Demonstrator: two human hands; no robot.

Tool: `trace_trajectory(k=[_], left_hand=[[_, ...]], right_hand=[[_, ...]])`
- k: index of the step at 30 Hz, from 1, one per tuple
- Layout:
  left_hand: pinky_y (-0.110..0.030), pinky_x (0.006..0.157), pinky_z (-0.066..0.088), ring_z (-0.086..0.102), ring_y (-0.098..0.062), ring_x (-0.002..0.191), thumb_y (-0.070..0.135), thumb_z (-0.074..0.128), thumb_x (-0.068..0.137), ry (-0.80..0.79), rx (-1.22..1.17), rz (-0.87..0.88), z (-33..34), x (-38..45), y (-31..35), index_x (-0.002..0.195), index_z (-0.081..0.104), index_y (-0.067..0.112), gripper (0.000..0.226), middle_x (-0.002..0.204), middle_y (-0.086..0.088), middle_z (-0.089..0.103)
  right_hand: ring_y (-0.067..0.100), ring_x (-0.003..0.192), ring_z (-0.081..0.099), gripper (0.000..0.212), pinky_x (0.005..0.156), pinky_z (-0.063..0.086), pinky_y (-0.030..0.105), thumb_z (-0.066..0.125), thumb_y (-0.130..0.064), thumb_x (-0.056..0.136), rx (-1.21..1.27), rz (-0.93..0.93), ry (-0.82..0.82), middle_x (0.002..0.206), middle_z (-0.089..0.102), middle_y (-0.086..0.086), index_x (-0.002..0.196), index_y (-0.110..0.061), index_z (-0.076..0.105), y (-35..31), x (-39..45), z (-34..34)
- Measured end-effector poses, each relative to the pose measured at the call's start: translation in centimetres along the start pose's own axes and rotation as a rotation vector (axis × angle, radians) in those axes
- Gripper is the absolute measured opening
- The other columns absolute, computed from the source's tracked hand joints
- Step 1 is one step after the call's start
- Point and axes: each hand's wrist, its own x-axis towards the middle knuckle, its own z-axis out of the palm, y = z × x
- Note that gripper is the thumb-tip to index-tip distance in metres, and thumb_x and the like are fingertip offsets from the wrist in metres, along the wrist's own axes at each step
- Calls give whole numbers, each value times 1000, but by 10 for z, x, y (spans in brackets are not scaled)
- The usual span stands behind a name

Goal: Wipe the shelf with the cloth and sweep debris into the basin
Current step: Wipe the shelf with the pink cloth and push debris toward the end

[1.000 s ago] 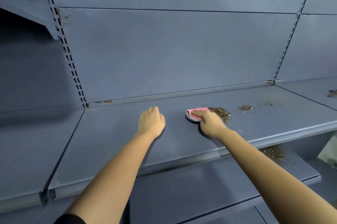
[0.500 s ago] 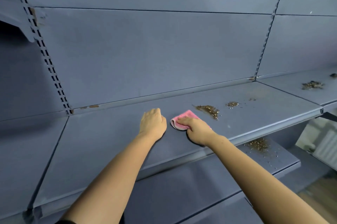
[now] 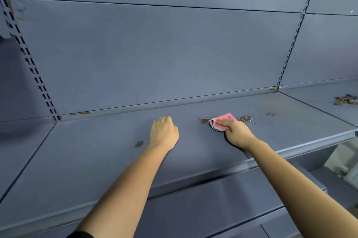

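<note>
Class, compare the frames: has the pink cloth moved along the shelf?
Yes. The pink cloth moved right along the shelf, away from the left hand, back among the debris.

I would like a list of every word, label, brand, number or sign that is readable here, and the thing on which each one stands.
None: no readable text shows anywhere in the head view.
The shelf, the back panel and the slotted uprights carry no print or label.
The pink cloth under the right hand shows no tag or brand.
</note>
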Motion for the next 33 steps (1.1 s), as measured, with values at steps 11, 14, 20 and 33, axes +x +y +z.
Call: trace_trajectory(k=[11,14,20,33], left_hand=[[-34,105,29,48,-31,114,9,32,95,30,29,-15,5,2,1,108,51,-1,25,119,-15,55],[-34,103,29,47,-32,116,9,33,96,41,14,-28,4,3,-1,112,50,-2,26,122,-16,54],[-32,108,26,41,-28,127,10,33,98,51,31,-15,6,3,-2,126,44,1,32,135,-14,47],[-32,117,20,41,-26,126,9,31,96,14,58,-22,7,2,-2,129,42,2,35,133,-9,48]], right_hand=[[22,129,47,49,103,32,19,37,5,85,99,-190,65,138,53,4,124,-14,59,-34,18,8],[26,98,48,47,82,37,19,29,2,76,65,-282,-118,103,57,3,95,-26,61,-67,17,43],[21,76,40,36,49,25,21,18,6,53,-15,-297,-184,76,46,3,56,-26,33,-71,38,67],[19,76,27,37,69,30,21,32,9,69,-2,-43,26,75,35,-6,52,-24,36,15,77,25]])
